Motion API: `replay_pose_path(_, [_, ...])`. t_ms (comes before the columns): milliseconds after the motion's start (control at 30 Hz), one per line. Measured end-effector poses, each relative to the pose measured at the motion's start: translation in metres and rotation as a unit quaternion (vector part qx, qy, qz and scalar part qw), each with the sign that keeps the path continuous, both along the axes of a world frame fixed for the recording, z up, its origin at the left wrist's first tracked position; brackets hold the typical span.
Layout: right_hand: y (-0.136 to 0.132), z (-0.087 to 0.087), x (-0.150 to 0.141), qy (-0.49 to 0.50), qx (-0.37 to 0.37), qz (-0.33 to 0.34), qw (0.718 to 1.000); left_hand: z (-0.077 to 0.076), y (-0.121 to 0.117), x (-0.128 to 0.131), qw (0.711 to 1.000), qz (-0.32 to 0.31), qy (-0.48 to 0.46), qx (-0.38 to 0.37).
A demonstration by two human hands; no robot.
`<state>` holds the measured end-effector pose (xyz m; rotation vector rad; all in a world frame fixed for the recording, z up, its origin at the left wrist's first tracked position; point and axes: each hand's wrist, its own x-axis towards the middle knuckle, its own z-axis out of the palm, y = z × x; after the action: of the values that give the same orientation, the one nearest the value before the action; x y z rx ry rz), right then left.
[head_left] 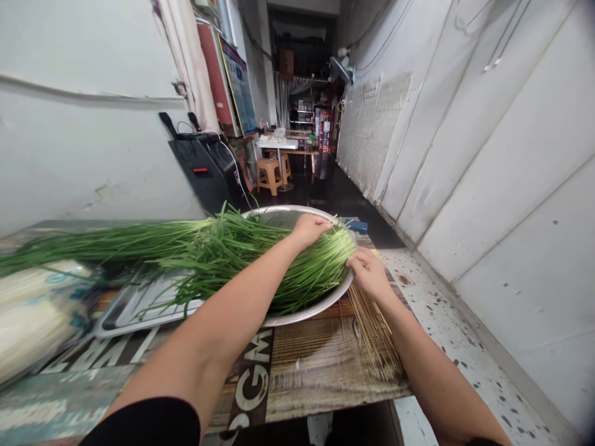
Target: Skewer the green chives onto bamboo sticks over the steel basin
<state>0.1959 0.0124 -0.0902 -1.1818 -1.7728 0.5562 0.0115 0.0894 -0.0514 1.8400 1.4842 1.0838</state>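
A big heap of garlic chives [283, 266] lies in a wide metal basin [320, 310], leafy ends to the left and pale cut ends at the right rim. My left hand [312, 229] reaches over the heap, its fingers pinched on pale stalk ends near the far rim. At the right rim, my right hand [368, 269] is closed too, fingertips pinching at the stalk ends; exactly how many stalks either holds is too small to tell. Thin bamboo skewers [374, 328] lie on the table below my right wrist.
More chives [116, 241] stretch left across a metal tray [111, 325]. A plastic-wrapped pale bundle [41, 310] sits at the left of the wood-patterned table [316, 365]. A blue object [357, 225] lies behind the basin. Farther off stand stools [268, 174] and a white table [277, 144].
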Motion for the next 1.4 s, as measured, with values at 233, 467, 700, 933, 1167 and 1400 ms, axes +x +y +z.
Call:
replay_pose_path(233, [0.0, 0.0, -0.001, 0.0, 0.003, -0.005, 1.0, -0.001, 0.0, 0.0, 1.0, 0.013, -0.015, -0.012])
replay_pose_path(467, [0.0, -0.002, -0.001, 0.011, 0.004, -0.004, 1.0, 0.005, -0.008, 0.004, 0.997, 0.025, -0.04, -0.069])
replay_pose_path(700, [0.0, -0.002, -0.001, 0.006, 0.01, -0.003, 1.0, 0.007, -0.011, 0.005, 0.995, 0.01, -0.056, -0.083])
replay_pose_path(933, [-0.001, -0.001, -0.001, 0.007, 0.008, -0.003, 1.0, 0.009, -0.012, 0.0, 0.992, -0.055, -0.042, -0.103])
replay_pose_path(1167, [0.0, -0.001, -0.001, 0.005, 0.001, -0.001, 1.0, 0.009, 0.0, -0.011, 0.991, 0.068, -0.106, -0.051])
replay_pose_path(1400, [0.001, -0.005, -0.001, 0.021, -0.018, -0.007, 1.0, 0.016, -0.004, -0.015, 0.993, -0.018, -0.095, -0.071])
